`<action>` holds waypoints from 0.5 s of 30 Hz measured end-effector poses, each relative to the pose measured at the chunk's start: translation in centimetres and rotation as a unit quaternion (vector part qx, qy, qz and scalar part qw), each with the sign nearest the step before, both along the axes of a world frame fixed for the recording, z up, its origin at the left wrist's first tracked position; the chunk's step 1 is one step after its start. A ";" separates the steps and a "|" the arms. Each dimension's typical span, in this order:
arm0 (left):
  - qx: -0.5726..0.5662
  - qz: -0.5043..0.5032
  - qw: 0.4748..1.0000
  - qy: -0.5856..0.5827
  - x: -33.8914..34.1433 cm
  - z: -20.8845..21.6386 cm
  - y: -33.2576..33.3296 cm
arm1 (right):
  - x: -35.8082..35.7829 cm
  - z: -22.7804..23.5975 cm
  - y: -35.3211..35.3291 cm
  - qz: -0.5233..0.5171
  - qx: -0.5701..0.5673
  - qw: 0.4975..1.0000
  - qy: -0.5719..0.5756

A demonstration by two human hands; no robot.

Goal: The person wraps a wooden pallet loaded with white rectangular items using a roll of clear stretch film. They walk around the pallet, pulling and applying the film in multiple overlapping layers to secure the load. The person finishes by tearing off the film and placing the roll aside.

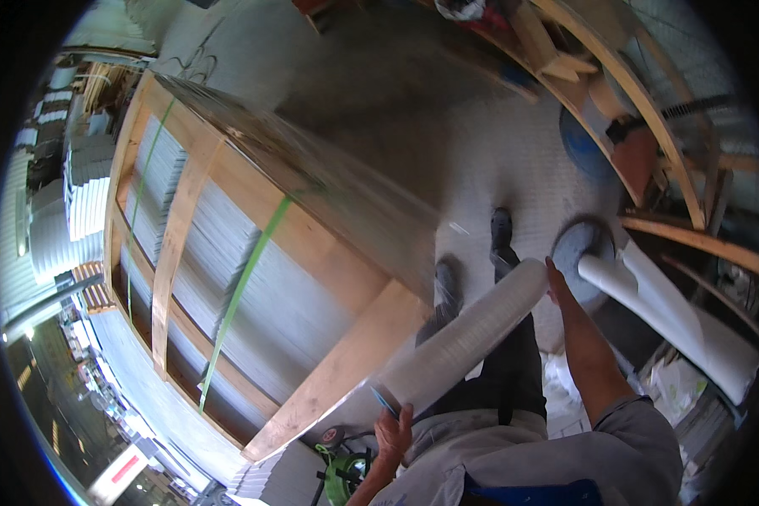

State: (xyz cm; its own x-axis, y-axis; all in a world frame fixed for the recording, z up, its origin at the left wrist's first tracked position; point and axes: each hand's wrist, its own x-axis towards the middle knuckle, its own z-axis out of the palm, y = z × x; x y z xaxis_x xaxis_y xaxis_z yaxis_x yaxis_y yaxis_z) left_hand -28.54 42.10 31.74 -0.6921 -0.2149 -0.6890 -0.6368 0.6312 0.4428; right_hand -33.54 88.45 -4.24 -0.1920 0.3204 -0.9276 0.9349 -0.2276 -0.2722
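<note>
Person holding a long roll of clear film beside a timber crate

A person, seen from their own head height, holds a long, thick roll of translucent plastic film [472,325] slantwise in front of their body, above their legs and the floor. The left hand [392,434] is closed on the roll's near end, at lower centre, beside a dark blue edge. The right hand [555,285] grips the far end, higher and to the right; some of its fingers are hidden by the roll.

To the left of the roll stands a large crate of pale wooden boards [190,202], tilted in this curved view. Thin whitish sheets [287,308] are packed between its boards, and two bright green straps [246,282] cross it. A glossy see-through layer of film [329,181] covers the crate's side nearest the centre.

The person wears a grey shirt [557,460], dark trousers and dark shoes [502,223] on a grey floor [379,101]. To the right are a round grey disc [578,249], a white rolled sheet [683,312] and, higher up, a curved wooden frame [649,110]. Near the left hand is a bright green object [341,474], its exact kind unclear. Stacks of white panels [84,207] line the far left.
</note>
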 end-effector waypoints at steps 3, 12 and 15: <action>-0.019 -0.039 0.999 -0.006 1.1 0.8 -2.9 | 6.5 1.7 -2.3 -0.053 -0.012 0.998 -0.012; -0.013 -0.034 0.999 0.031 7.8 1.7 -8.3 | 19.0 7.1 -9.0 -0.122 -0.007 0.992 0.036; -0.029 -0.038 0.999 0.001 11.9 2.2 -10.2 | 24.5 8.4 -9.6 -0.140 -0.058 0.987 0.045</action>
